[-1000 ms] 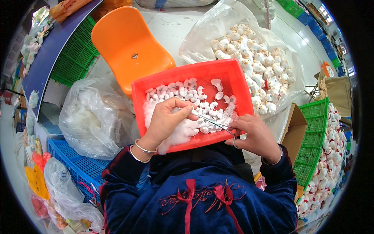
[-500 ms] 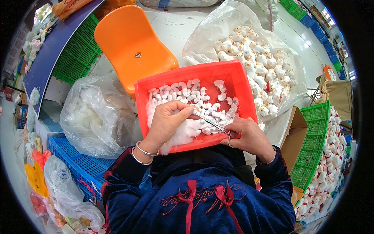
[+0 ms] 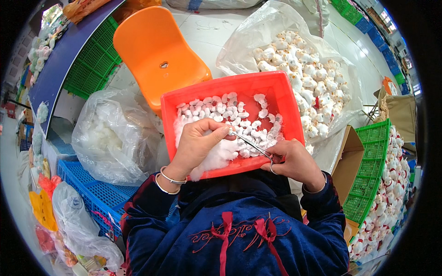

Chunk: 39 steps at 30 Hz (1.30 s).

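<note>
My left hand [image 3: 200, 140] pinches a small white plush piece [image 3: 231, 131] between thumb and fingertips, over a red plastic basin [image 3: 271, 82]. From the other side, my right hand [image 3: 292, 158] grips metal ring-handled forceps [image 3: 252, 144], whose tips meet the piece at my left fingertips. The fingers partly cover the piece, so its exact shape is hard to make out. Many small white plush pieces [image 3: 221, 108] lie in the basin below. A wad of fluffy white stuffing [image 3: 214, 156] rests in its near left part, beneath my left hand.
An orange chair [image 3: 161, 55] stands beyond the basin. To the right is a clear plastic bag [image 3: 235, 50] full of white-and-tan plush parts [image 3: 308, 78]. A bag of stuffing [image 3: 110, 138] sits on the left, by a blue crate [image 3: 92, 184]. Green crates [image 3: 368, 161] flank my right arm.
The forceps have shifted slightly at the handles, and their two arms look a little farther apart. The basin has moved a touch to the right. My left hand keeps its pinch.
</note>
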### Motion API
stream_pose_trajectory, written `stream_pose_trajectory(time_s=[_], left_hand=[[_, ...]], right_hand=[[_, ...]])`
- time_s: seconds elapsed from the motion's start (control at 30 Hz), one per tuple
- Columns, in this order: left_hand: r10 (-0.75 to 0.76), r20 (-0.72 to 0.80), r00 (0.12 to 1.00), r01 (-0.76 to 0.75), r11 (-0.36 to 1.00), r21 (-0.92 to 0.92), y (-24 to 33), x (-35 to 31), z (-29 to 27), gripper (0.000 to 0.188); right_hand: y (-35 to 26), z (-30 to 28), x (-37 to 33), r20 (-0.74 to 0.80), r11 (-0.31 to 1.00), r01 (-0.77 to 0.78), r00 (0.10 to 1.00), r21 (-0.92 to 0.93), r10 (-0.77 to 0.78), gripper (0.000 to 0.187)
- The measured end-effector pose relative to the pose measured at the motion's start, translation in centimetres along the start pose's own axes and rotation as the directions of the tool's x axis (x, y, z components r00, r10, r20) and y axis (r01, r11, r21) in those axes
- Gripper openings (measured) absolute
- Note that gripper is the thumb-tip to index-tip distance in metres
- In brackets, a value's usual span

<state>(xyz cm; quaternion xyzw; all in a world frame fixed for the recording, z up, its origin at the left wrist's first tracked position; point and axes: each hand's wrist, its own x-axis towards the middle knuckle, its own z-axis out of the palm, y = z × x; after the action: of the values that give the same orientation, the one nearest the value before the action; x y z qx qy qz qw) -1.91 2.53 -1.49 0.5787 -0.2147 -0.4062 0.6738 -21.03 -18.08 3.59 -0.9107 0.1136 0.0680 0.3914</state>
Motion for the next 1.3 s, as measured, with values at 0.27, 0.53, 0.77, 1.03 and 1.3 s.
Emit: stream_pose_trajectory(time_s=[0.27,0.53,0.77,1.03,1.3], left_hand=[[0.044,-0.033,0.998,-0.043,0.998,0.056,-0.4,0.2,-0.1,0.016],[0.043,-0.034,0.998,-0.042,0.999,0.031,0.1,0.1,0.0,0.016],[0.042,-0.028,0.999,-0.041,0.998,0.039,0.0,0.2,-0.1,0.016],[0.057,-0.028,0.998,-0.055,0.997,0.048,0.1,0.2,0.1,0.016],[0.045,-0.033,0.998,-0.045,0.999,-0.006,0.0,0.1,0.5,0.016]], right_hand=[[-0.4,-0.1,0.0,0.003,1.000,0.008,1.000,0.023,-0.008,0.025],[-0.4,-0.1,0.1,0.017,1.000,-0.003,1.000,0.003,0.003,0.026],[-0.6,0.0,0.1,0.015,1.000,-0.001,1.000,0.023,0.001,0.027],[-0.7,0.1,0.1,0.042,0.998,-0.049,0.998,0.027,0.047,0.028],[-0.9,0.5,0.2,0.031,0.995,-0.039,0.999,0.089,0.036,0.032]])
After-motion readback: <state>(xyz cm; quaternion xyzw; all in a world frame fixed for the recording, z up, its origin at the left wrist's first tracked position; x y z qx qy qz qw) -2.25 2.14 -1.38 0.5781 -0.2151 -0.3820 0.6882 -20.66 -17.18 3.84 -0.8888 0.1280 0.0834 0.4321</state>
